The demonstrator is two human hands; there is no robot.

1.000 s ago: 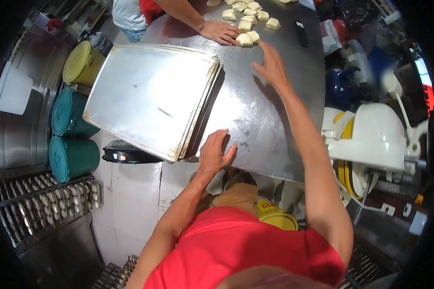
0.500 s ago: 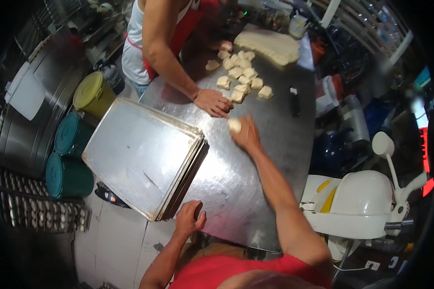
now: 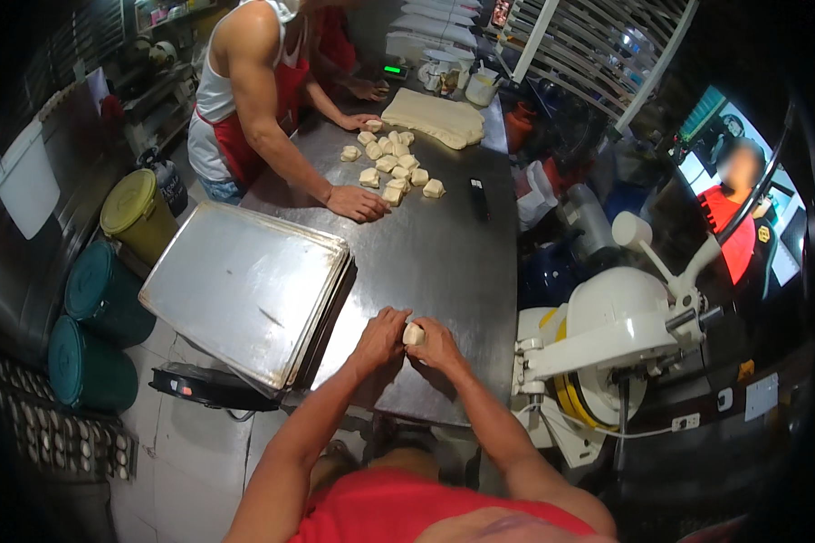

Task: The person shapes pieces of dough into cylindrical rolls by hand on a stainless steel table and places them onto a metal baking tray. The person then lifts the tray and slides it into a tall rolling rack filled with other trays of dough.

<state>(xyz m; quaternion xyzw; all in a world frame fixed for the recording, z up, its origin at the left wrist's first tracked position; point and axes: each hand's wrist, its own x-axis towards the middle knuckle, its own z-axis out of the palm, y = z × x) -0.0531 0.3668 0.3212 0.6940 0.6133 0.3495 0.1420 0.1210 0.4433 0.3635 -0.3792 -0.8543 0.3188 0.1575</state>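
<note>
Head view: one small pale dough piece [image 3: 414, 334] was pinched between the fingers of the left hand [image 3: 382, 337] and right hand [image 3: 439, 342], over the grey steel desk [image 3: 444, 253]. Many cut dough pieces [image 3: 391, 166] remained unshaped; the stacked metal baking trays [image 3: 244, 288] carried nothing.

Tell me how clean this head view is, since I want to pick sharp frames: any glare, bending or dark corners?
Head view: fisheye bends the stacked metal baking trays and the steel worktable edges; the rim falls to black. The tabletop shows soft, dull reflections, no harsh glare. The left hand and right hand around the small pale dough piece look reasonably sharp.
</note>
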